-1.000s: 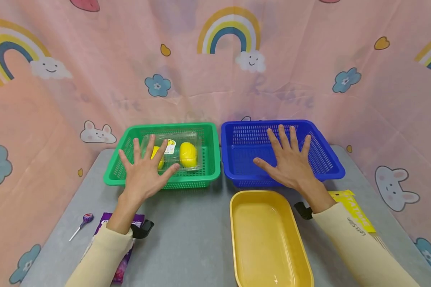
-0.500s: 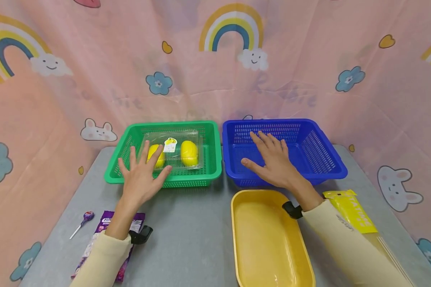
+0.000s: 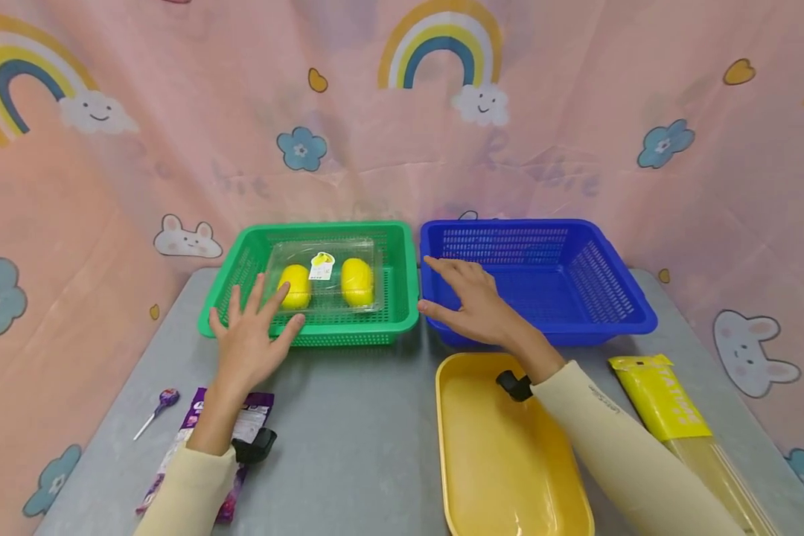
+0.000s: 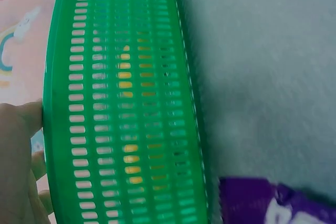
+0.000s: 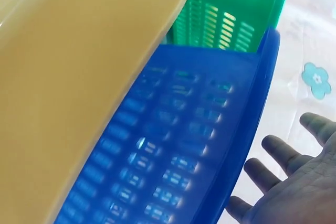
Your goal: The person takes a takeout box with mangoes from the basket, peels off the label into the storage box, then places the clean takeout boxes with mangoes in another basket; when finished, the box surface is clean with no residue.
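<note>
My left hand (image 3: 244, 350) hovers with spread fingers at the front left of the green basket (image 3: 335, 336). Inside the basket lies a clear plastic box (image 3: 326, 296) with a label and two rounded yellow pieces, one of them (image 3: 357, 283) at the right. My right hand (image 3: 472, 301) is over the near left part of the blue basket (image 3: 576, 329), fingers extended towards the green basket. In the right wrist view its fingers (image 5: 281, 156) hold nothing. Whether the left thumb touches the green rim cannot be told from the left wrist view.
A yellow tray (image 3: 502, 447) stands in front of the blue basket, under the right forearm. To its right lies a long yellow-and-clear packet (image 3: 670, 406) of thin sticks. A purple bag (image 3: 251, 424) lies partly under the left forearm, with a lollipop (image 3: 167, 398) beside it.
The right hand has swung left from above the middle of the blue basket towards the green one. The left hand has drawn slightly left and down, uncovering more of the plastic box.
</note>
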Available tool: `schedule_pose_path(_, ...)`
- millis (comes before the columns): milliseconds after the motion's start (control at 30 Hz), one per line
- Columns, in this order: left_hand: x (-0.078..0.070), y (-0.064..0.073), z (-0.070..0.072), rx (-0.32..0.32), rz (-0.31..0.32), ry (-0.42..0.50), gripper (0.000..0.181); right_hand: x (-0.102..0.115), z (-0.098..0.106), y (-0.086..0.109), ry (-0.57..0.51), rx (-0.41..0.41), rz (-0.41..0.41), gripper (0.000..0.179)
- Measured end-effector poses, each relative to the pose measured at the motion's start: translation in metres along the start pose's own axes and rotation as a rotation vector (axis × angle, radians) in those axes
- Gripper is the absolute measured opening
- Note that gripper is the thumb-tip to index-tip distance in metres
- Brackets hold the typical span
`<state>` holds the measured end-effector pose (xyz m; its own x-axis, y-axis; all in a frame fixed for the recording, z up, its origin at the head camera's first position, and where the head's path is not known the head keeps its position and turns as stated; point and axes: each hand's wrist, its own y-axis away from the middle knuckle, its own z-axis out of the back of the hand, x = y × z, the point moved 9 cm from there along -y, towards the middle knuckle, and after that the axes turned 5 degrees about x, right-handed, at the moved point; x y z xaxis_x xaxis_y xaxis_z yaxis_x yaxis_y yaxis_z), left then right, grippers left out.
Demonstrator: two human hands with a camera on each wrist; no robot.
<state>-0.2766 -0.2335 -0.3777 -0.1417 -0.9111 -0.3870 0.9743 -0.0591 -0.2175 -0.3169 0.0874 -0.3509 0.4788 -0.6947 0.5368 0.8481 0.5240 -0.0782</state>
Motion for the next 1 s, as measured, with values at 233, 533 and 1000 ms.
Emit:
schedule_pose_path(233,0.02,0.001,0.008,-0.062,0.0,0.036,0.062,0.007,-0.006,-0.01,-0.013,0.029,0.011,0.076)
schedule_pose_path(533,0.037,0.009,0.015,-0.102,-0.039,0.035,0.059,0.007,-0.01,-0.013,-0.008,0.039,0.004,0.076)
schedule_pose_path(1000,0.042,0.015,0.014,-0.134,-0.067,0.044,0.057,0.007,-0.01,-0.024,-0.022,0.066,-0.037,0.081)
